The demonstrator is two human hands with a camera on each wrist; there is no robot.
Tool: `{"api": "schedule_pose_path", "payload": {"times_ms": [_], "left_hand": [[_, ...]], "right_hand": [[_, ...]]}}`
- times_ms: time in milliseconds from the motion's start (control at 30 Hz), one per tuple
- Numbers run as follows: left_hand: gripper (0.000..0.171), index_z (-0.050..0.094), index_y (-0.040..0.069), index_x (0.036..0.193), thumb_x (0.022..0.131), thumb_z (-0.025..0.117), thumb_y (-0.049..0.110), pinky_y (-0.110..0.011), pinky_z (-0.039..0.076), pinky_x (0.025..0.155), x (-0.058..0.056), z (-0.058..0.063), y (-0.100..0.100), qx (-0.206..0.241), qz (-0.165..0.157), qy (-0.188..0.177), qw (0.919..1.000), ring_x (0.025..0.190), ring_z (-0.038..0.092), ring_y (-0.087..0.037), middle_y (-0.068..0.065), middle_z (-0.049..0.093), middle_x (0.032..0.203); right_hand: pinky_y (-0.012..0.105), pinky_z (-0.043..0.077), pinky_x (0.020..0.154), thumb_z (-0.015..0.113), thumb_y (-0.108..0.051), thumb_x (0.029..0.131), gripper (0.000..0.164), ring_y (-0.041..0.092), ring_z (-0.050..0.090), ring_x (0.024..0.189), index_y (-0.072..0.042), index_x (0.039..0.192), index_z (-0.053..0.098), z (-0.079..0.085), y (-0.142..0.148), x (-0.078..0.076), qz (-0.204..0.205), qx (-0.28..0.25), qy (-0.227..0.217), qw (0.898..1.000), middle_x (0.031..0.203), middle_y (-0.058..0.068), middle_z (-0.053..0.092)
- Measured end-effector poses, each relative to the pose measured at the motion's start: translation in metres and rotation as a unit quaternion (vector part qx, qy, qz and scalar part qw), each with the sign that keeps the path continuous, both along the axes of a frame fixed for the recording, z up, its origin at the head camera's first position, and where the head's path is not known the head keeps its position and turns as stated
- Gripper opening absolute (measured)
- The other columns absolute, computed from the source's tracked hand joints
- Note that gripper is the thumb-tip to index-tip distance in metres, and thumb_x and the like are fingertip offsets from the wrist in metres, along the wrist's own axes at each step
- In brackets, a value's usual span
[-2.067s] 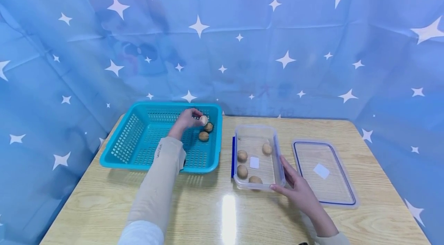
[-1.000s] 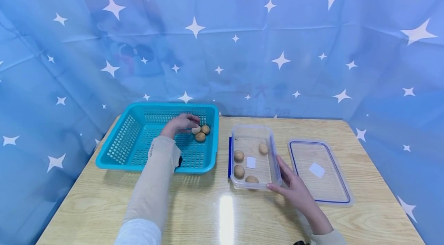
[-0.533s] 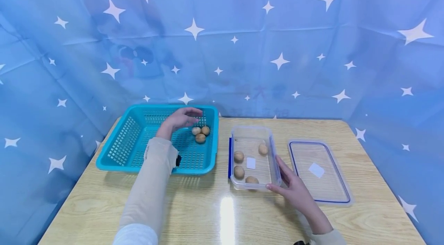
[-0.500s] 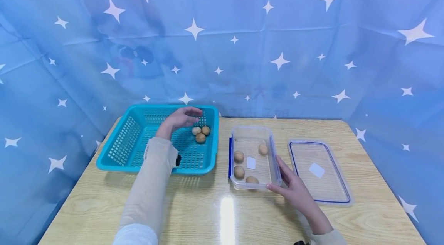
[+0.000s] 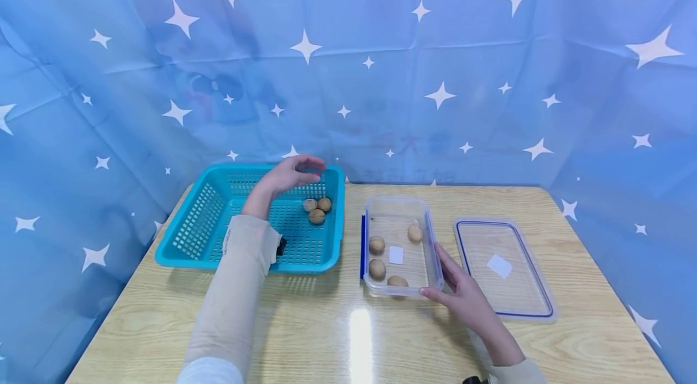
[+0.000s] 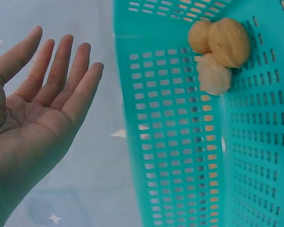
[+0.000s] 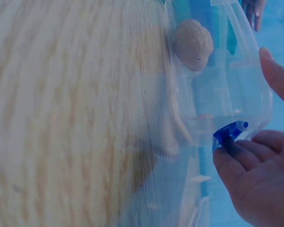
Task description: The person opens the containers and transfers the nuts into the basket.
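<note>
My left hand (image 5: 291, 174), loosely spread with nothing in it, is over the back right part of a teal plastic basket (image 5: 247, 265). In the left wrist view its palm and fingers (image 6: 58, 66) show beside the basket's wall. Three walnuts sit bunched in the basket, one pale (image 5: 310, 205) and two browner, such as the front walnut (image 5: 317, 216). My right hand (image 5: 467, 301) grips the front right corner of a clear plastic food container (image 5: 403, 292), thumb in front and fingers along its side. Several walnuts, one at the back right (image 5: 415, 233), lie inside.
The container's clear lid (image 5: 520, 287) with a blue seal lies flat on the wooden table (image 5: 305, 335), right of the container. Blue latches (image 5: 362, 247) stick out at the container's left side. A blue curtain (image 5: 348, 57) with white stars hangs behind the table.
My left hand has put the pale walnut down beside the other two in the basket, let go and risen toward the back rim. The right hand stays at the container.
</note>
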State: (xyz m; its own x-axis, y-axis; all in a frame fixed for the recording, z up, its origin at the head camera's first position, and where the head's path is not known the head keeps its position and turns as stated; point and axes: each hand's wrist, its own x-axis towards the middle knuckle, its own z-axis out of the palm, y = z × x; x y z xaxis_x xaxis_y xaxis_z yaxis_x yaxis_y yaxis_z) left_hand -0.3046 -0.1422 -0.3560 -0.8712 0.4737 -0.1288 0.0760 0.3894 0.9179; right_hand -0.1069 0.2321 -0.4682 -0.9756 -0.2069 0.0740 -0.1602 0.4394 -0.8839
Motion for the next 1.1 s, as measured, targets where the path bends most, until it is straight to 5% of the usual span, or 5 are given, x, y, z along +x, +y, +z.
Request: {"api": "schedule_pose_path", "payload": {"times_ms": [367,700,1100], "left_hand": [[0.043,0.050,0.009,0.143,0.101,0.058,0.011,-0.050,0.042,0.114,0.015,0.019,0.010,0.008,-0.023,0.031,0.9992,0.137,0.049,-0.033,-0.014,0.050,0.148],[0.045,0.050,0.008,0.142,0.099,0.062,0.011,-0.050,0.042,0.114,0.039,0.035,0.018,0.027,-0.051,0.058,0.9966,0.140,0.046,-0.036,-0.019,0.048,0.149],[0.043,0.052,0.010,0.140,0.099,0.062,0.013,-0.046,0.048,0.109,0.070,0.035,0.031,0.051,-0.090,0.065,0.9925,0.138,0.048,-0.032,-0.008,0.054,0.144]], "right_hand": [[0.003,0.024,0.102,0.076,-0.019,0.088,0.095,0.054,0.026,0.144,-0.001,0.159,0.016,0.000,0.000,0.000,-0.002,0.008,-0.003,1.000,0.162,0.032,0.015],[0.001,0.022,0.102,0.075,-0.022,0.089,0.095,0.052,0.023,0.146,-0.002,0.159,0.014,0.001,0.000,0.000,0.000,0.007,-0.019,1.000,0.163,0.029,0.013],[0.001,0.022,0.102,0.075,-0.020,0.089,0.096,0.053,0.023,0.146,-0.001,0.159,0.013,0.002,0.000,0.000,0.002,0.001,-0.016,1.000,0.163,0.030,0.012]]}}
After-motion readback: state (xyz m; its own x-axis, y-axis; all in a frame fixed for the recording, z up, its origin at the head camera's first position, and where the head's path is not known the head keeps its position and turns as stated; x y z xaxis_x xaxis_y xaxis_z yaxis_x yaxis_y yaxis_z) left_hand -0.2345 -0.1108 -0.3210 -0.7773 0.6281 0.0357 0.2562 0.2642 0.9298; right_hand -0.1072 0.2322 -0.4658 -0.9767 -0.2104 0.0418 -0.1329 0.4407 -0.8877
